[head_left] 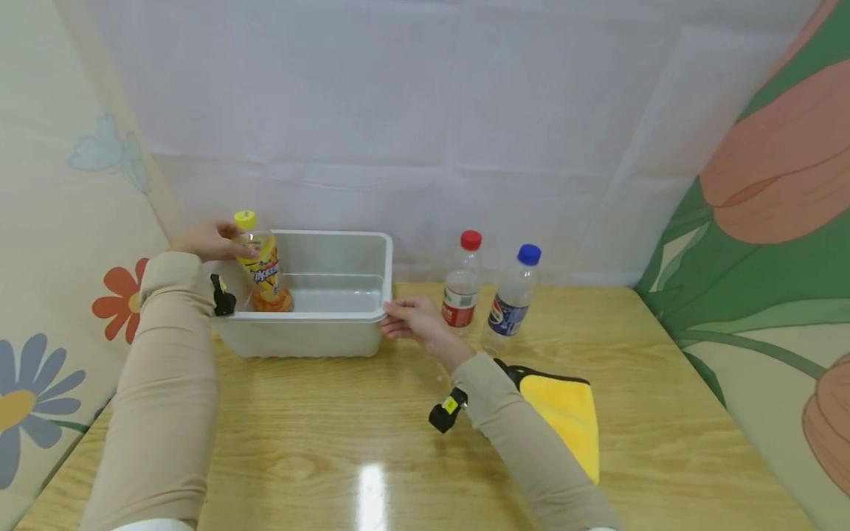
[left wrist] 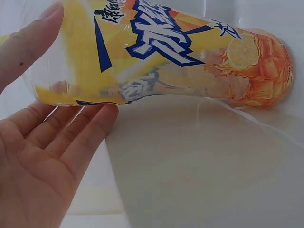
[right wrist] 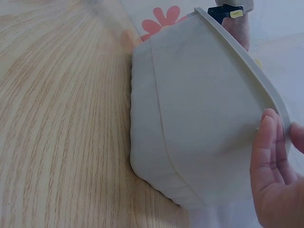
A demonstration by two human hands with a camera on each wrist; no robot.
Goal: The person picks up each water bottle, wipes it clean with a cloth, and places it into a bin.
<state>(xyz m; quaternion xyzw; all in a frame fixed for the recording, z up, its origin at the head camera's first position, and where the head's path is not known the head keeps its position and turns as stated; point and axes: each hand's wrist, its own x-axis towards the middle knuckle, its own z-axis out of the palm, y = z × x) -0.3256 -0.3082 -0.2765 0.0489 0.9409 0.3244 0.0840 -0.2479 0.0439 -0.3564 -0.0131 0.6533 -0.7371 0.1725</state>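
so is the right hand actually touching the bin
Touching. The right wrist view shows the right hand with fingers laid against the bin's outer wall and the thumb over its rim; the head view agrees, hand at the bin's right corner.

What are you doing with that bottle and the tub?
A person's left hand holds a yellow-capped tea bottle upright inside the white tub, its base on the tub's floor. The right hand grips the tub's right rim. Two more bottles, a red-capped one and a blue-capped one, stand on the table beside the tub, near a yellow cloth.
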